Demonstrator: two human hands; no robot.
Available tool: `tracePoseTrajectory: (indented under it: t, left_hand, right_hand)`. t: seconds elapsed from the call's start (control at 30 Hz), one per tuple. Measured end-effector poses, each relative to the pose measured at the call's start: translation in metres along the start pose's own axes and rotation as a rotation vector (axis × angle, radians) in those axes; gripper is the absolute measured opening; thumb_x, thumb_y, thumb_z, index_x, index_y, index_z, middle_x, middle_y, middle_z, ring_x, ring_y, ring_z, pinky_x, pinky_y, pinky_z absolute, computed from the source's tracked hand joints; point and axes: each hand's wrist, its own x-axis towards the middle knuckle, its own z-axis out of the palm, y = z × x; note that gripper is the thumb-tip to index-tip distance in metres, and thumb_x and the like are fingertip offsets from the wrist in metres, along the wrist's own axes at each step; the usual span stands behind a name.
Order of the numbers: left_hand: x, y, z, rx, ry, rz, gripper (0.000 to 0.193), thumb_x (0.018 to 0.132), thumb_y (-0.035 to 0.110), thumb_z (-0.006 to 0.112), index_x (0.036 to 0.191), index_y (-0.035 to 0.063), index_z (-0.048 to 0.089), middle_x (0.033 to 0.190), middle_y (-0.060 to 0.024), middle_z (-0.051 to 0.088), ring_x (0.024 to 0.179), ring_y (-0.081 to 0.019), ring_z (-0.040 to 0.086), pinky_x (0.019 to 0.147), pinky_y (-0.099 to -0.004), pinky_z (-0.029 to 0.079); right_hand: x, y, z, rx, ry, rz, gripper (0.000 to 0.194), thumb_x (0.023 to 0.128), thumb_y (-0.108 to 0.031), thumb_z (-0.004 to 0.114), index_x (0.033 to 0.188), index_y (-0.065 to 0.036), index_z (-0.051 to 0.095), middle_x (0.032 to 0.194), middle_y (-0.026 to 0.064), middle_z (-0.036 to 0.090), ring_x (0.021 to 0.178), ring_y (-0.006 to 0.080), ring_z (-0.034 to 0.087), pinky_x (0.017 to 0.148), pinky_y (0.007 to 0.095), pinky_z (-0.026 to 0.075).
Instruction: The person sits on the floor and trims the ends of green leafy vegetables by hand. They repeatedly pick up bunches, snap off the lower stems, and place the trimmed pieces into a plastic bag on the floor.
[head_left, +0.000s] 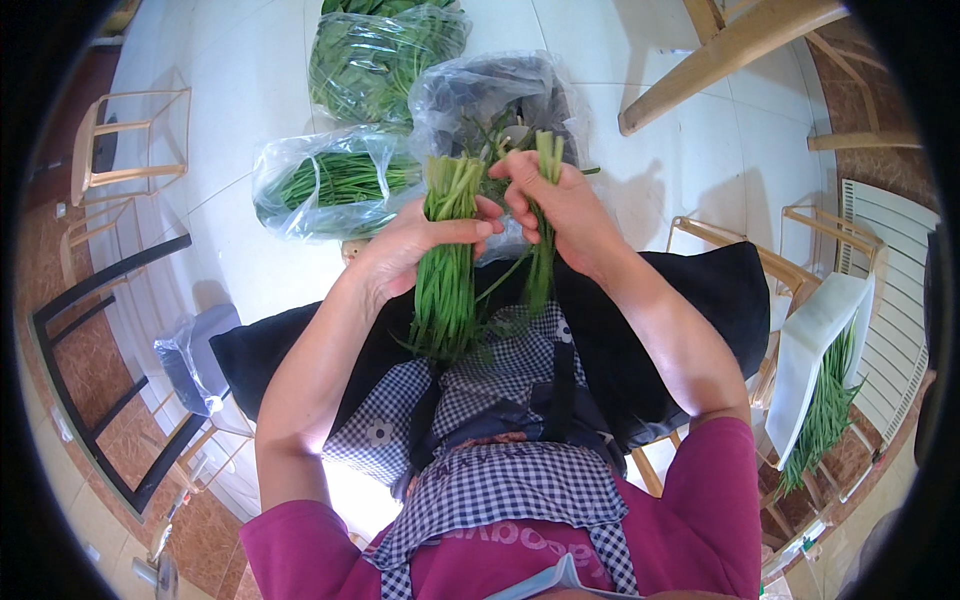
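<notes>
My left hand (416, 240) is wrapped around a thick bundle of green garlic chives (445, 277), pale cut ends up and leafy tips hanging over my lap. A thinner bunch of chives (541, 255) is in my right hand (551, 202), its pale ends standing above the fingers and its leaves dangling, partly blurred. A few loose stalks stretch between the two bunches. Just beyond my hands stands a container lined with a clear plastic bag (465, 97), with green scraps in it. My checked apron (495, 405) and a black cloth (637, 330) cover my lap.
Left of the lined container lies a clear bag of chives (337, 180); behind it is a bag of leafy greens (382, 67). At right, a white tray (814, 352) holds more chives near a radiator (885, 277). Wooden table legs (720, 60) stand upper right, a stool (135, 142) at left.
</notes>
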Motion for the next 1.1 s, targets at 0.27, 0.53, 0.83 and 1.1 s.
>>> tracePoseTrajectory:
  t: [0.27, 0.53, 0.83, 1.1]
  left_hand:
    - [-0.003, -0.001, 0.005, -0.09, -0.012, 0.014, 0.043, 0.082, 0.012, 0.068, 0.12, 0.0028, 0.051, 0.103, -0.0105, 0.062, 0.088, -0.0182, 0.061, 0.078, -0.0309, 0.051]
    - [-0.002, 0.0, 0.005, -0.2, 0.052, 0.11, 0.041, 0.087, 0.019, 0.062, 0.123, 0.0021, 0.051, 0.116, -0.0133, 0.059, 0.103, -0.0221, 0.059, 0.089, -0.0348, 0.048]
    - [0.0, 0.0, -0.015, -0.459, 0.234, 0.218, 0.023, 0.086, 0.028, 0.063, 0.089, 0.0051, 0.062, 0.1, -0.0127, 0.064, 0.094, -0.0234, 0.059, 0.091, -0.0377, 0.047]
    - [-0.002, 0.019, -0.028, 0.023, 0.449, 0.224, 0.023, 0.079, 0.02, 0.073, 0.092, 0.0041, 0.062, 0.073, -0.0018, 0.058, 0.062, -0.0095, 0.052, 0.059, -0.0244, 0.044]
  right_hand:
    - [-0.003, -0.001, 0.011, -0.24, -0.006, -0.157, 0.019, 0.086, -0.023, 0.068, 0.09, -0.005, 0.064, 0.07, -0.0048, 0.056, 0.055, 0.0, 0.042, 0.044, 0.0171, 0.029]
    - [0.001, 0.003, 0.009, -0.158, 0.132, -0.178, 0.019, 0.087, -0.02, 0.067, 0.092, -0.004, 0.058, 0.063, -0.0065, 0.048, 0.049, -0.0002, 0.035, 0.041, 0.0185, 0.022]
    - [0.003, -0.001, -0.002, 0.161, 0.366, -0.265, 0.016, 0.089, -0.018, 0.063, 0.085, -0.007, 0.053, 0.065, -0.0046, 0.045, 0.045, 0.0012, 0.031, 0.038, 0.0181, 0.021]
    - [0.002, -0.002, -0.011, 0.086, 0.388, -0.219, 0.016, 0.089, -0.02, 0.063, 0.09, -0.005, 0.056, 0.071, -0.0018, 0.051, 0.046, 0.0016, 0.034, 0.039, 0.0178, 0.023]
